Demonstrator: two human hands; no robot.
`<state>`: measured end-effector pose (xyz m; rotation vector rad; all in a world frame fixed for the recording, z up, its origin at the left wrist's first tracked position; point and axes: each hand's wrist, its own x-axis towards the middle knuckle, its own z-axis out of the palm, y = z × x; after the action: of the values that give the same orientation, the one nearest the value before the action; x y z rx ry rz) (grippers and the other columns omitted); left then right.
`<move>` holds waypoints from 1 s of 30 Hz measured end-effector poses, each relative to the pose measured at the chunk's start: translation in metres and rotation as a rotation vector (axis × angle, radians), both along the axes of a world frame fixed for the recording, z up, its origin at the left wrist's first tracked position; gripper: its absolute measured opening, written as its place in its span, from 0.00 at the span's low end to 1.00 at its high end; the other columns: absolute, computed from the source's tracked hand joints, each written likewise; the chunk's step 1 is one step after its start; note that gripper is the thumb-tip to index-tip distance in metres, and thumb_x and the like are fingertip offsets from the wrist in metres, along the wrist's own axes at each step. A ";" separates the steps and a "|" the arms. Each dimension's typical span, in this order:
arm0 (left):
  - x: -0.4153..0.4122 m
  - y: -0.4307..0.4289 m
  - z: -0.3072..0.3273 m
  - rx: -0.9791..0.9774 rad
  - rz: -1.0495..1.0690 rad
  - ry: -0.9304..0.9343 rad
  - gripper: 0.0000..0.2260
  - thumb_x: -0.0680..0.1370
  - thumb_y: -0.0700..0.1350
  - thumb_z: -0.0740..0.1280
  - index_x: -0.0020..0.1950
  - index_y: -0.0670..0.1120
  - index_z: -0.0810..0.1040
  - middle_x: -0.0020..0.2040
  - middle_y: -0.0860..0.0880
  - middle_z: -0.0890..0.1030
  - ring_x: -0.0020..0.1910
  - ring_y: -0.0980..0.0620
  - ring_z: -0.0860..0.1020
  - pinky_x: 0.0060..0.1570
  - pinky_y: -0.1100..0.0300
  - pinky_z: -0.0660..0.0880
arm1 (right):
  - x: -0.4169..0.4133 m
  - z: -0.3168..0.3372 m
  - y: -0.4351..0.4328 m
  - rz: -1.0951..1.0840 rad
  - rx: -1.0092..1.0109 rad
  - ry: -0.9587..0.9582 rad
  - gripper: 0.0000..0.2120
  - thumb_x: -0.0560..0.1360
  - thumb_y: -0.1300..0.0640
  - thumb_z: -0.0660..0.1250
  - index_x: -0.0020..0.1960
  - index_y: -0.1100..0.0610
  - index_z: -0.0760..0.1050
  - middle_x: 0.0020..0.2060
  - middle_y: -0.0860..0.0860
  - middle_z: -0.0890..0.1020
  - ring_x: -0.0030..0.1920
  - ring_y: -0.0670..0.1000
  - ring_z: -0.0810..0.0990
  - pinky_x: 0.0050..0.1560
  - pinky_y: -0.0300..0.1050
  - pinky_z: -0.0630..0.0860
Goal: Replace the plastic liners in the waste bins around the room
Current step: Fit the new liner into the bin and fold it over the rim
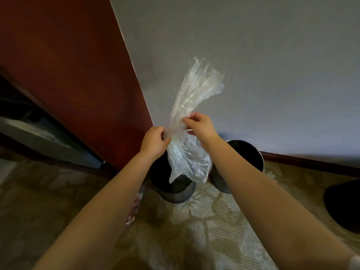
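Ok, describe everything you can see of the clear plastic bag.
The clear plastic bag is thin, crinkled, see-through film, bunched lengthwise into a long strip. The left hand and right hand pinch it near its middle, in the air. Its upper end fans out toward the wall; its lower end hangs over the mouth of the left dark bin.

The patterned carpet floor (204,221) carries two round, dark bins standing upright just beside each other, a strip of carpet between them: left bin (176,194), right bin (247,154). A black object (342,205) sits farther right.
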<state>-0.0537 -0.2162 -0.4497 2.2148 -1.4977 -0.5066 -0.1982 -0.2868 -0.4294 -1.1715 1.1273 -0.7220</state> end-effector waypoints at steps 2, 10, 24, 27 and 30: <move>0.012 -0.006 -0.042 -0.056 0.021 -0.013 0.05 0.75 0.41 0.68 0.44 0.39 0.76 0.43 0.46 0.73 0.41 0.49 0.72 0.40 0.61 0.64 | 0.015 -0.044 -0.006 0.008 -0.016 -0.017 0.12 0.77 0.65 0.66 0.37 0.55 0.69 0.38 0.54 0.78 0.37 0.51 0.77 0.41 0.42 0.76; 0.055 -0.006 -0.179 -0.258 0.103 -0.003 0.05 0.75 0.39 0.66 0.40 0.41 0.75 0.40 0.44 0.78 0.40 0.47 0.75 0.39 0.59 0.67 | 0.059 -0.188 -0.014 0.041 -0.102 -0.032 0.11 0.78 0.64 0.66 0.38 0.57 0.69 0.33 0.54 0.76 0.34 0.49 0.78 0.44 0.45 0.78; 0.025 0.015 -0.313 -0.124 0.097 0.087 0.15 0.72 0.46 0.72 0.54 0.44 0.73 0.59 0.46 0.71 0.57 0.48 0.72 0.54 0.60 0.70 | 0.018 -0.288 0.014 0.281 -0.622 0.587 0.08 0.77 0.53 0.68 0.43 0.58 0.77 0.42 0.52 0.79 0.46 0.53 0.78 0.49 0.48 0.75; 0.016 0.006 -0.304 -0.146 0.027 0.237 0.18 0.71 0.47 0.73 0.58 0.46 0.73 0.57 0.48 0.74 0.54 0.51 0.74 0.53 0.59 0.70 | 0.010 -0.298 0.016 0.343 -0.750 0.624 0.07 0.76 0.55 0.68 0.44 0.58 0.78 0.40 0.51 0.79 0.44 0.53 0.78 0.48 0.51 0.76; 0.013 0.001 -0.295 -0.181 -0.045 0.216 0.08 0.74 0.43 0.70 0.50 0.41 0.78 0.49 0.47 0.79 0.47 0.50 0.76 0.45 0.60 0.69 | 0.002 -0.298 0.010 0.411 -0.850 0.737 0.07 0.77 0.56 0.65 0.46 0.59 0.79 0.41 0.53 0.80 0.43 0.55 0.78 0.44 0.52 0.76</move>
<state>-0.0409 -0.2152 -0.7450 1.9269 -1.4229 -0.5802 -0.1958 -0.2765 -0.7279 -2.4495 1.1142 -0.4401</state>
